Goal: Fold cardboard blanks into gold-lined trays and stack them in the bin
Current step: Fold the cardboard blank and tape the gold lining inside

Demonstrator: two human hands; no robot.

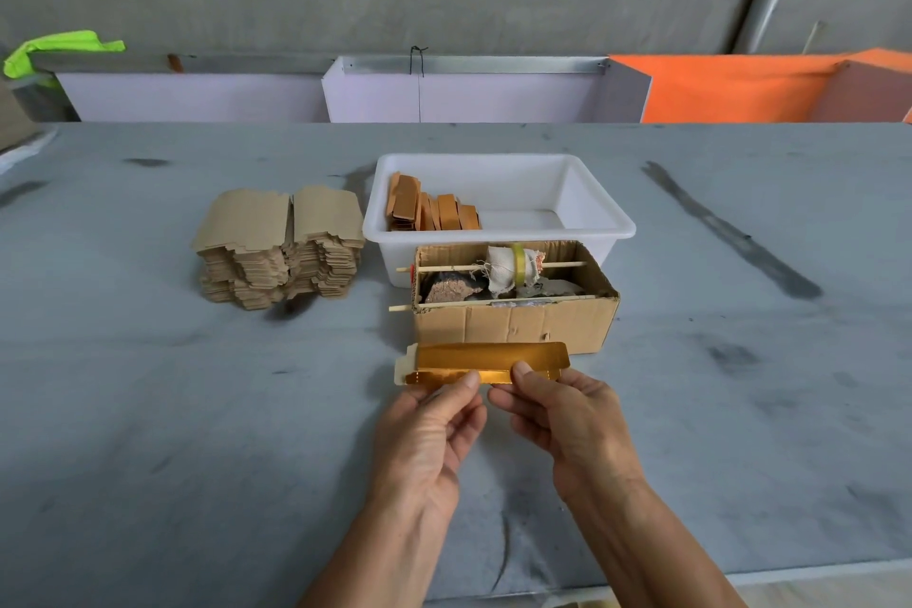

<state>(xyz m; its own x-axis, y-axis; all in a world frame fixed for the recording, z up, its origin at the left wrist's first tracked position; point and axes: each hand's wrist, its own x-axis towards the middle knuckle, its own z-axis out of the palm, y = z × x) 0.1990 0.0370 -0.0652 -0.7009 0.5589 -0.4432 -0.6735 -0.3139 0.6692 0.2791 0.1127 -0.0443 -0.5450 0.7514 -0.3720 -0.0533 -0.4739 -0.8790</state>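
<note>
Both hands, left hand and right hand, pinch one gold-lined blank above table; blank stack left of white bin.

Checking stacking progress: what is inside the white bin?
The white bin holds folded trays standing on edge along its left side; the right floor is bare. Its near floor is hidden behind the cardboard box.

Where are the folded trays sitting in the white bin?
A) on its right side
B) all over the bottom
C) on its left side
C: the folded trays stand bunched at the left end of the white bin, and its right part shows bare floor.
</note>
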